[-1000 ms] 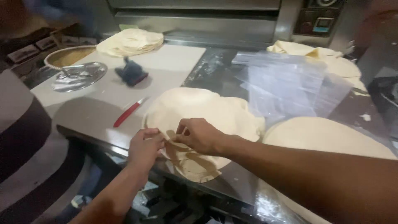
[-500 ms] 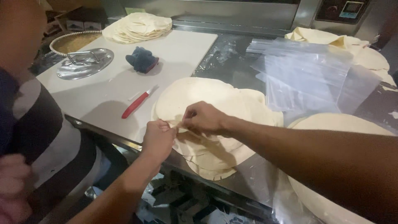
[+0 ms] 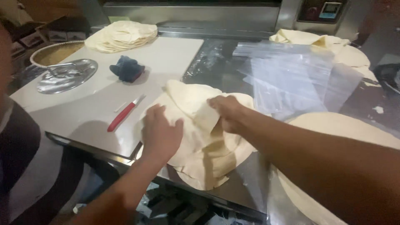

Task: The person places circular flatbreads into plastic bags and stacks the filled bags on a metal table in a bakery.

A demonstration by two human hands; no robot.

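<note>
A stack of thin, pale round flatbreads (image 3: pixel 200 158) lies at the near edge of the steel counter (image 3: pixel 221 62). My left hand (image 3: pixel 160 133) rests flat on the left side of the stack, fingers spread. My right hand (image 3: pixel 227 111) pinches the top flatbread (image 3: pixel 189 98) and lifts and folds it up off the pile. A second wide flatbread stack (image 3: pixel 333 133) sits to the right, partly under my right forearm.
A red-handled knife (image 3: pixel 123 114) lies on the white board (image 3: pixel 166 58), with a dark blue cloth (image 3: pixel 127 68) and a metal lid (image 3: pixel 66 75) beyond. More flatbreads (image 3: pixel 121 35) are piled at the back left and back right. Clear plastic bags (image 3: pixel 291 75) lie spread on the right. A person in a striped top stands at left.
My right hand has lifted the top flatbread's edge up and folded it over. My left hand has gone from pinching the edge to lying flat on the pile.
</note>
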